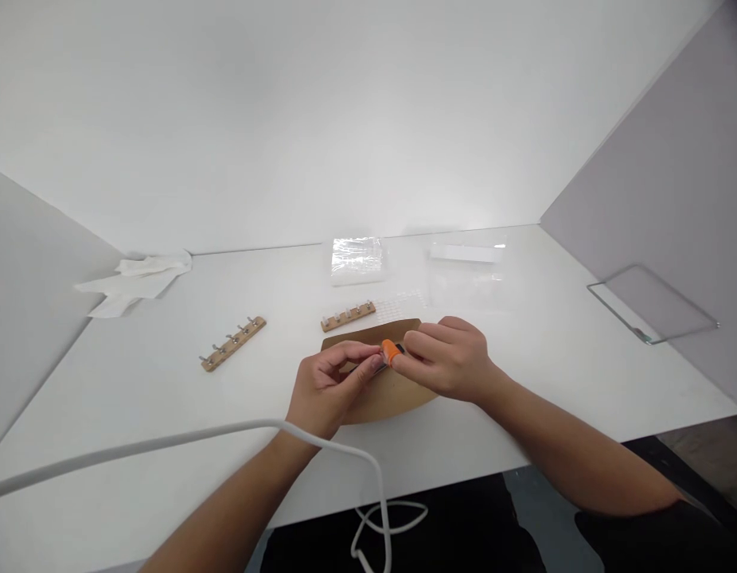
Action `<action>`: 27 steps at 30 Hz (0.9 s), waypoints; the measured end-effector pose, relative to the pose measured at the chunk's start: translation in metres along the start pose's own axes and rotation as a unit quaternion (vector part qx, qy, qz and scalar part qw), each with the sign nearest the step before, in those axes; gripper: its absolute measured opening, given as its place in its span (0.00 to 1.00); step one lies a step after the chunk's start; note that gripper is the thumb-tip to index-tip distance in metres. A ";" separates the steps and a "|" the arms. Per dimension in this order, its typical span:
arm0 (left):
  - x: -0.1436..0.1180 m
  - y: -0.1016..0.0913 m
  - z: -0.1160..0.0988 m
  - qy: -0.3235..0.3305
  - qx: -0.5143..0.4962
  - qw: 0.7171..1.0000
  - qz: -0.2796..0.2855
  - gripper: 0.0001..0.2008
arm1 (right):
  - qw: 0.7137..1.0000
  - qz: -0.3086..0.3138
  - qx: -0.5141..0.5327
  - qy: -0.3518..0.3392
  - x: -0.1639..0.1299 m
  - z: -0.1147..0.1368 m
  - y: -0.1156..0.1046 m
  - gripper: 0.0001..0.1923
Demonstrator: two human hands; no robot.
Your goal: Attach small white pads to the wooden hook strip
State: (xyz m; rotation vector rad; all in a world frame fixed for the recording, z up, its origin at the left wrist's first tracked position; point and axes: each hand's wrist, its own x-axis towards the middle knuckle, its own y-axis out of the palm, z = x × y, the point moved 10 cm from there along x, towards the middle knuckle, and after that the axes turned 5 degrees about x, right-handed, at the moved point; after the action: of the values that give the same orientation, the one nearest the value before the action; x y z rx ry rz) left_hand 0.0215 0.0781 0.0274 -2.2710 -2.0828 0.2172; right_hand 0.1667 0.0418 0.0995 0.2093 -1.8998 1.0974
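My left hand (pixel 333 382) has its thumb and fingertips pinched together over a sheet of brown cardboard (pixel 398 391). What lies between those fingertips is too small to make out. My right hand (pixel 449 358) meets it there, fingers curled, with an orange covering (pixel 391 351), like a finger cot, at its fingertip. A small dark flat piece shows partly behind the fingertips; the hands hide the rest. Just beyond the cardboard lies a wooden strip with several metal hooks (pixel 349 316). A second such hook rack (pixel 233 344) lies to the left.
White tissues (pixel 135 278) lie at the back left. Clear plastic packaging (pixel 356 261) and a white strip (pixel 465 253) are at the back. Bubble wrap (pixel 401 305) lies beyond the cardboard. A metal wire frame (pixel 637 328) stands at the right wall. A white cable (pixel 225 430) crosses my left forearm.
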 end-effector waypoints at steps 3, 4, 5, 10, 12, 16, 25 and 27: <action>-0.001 0.000 0.001 -0.007 -0.009 1.000 0.004 0.10 | 1.000 0.011 0.005 -0.008 0.001 0.000 0.001 0.18; -0.001 0.001 0.001 -0.008 -0.012 1.000 0.007 0.10 | 1.000 0.014 0.009 -0.009 0.001 0.000 0.001 0.18; -0.001 0.001 0.001 -0.009 -0.015 1.000 0.009 0.10 | 1.000 0.015 0.014 -0.010 0.001 -0.001 0.001 0.18; -0.001 0.001 0.000 -0.019 -0.023 0.999 0.012 0.12 | 1.000 0.004 0.026 -0.007 0.004 -0.002 -0.001 0.19; -0.001 0.001 0.002 -0.030 -0.027 0.999 0.008 0.15 | 1.000 -0.003 0.023 -0.009 0.005 0.000 -0.002 0.19; -0.002 0.001 0.004 -0.033 -0.049 0.998 0.003 0.26 | 1.000 -0.011 0.020 -0.009 0.006 0.004 -0.001 0.23; -0.003 0.006 0.006 -0.047 -0.054 0.997 0.020 0.28 | 0.989 -0.038 0.118 0.081 -0.009 -0.012 0.010 0.18; -0.003 0.007 0.007 -0.057 -0.070 0.996 0.028 0.28 | 0.974 -0.055 0.181 0.121 -0.012 -0.020 0.012 0.14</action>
State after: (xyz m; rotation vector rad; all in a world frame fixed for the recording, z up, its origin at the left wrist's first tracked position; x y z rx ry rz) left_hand 0.0276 0.0743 0.0197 -2.4536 -2.1552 0.2150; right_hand 0.1797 0.0607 0.0868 0.3638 -1.4459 1.3236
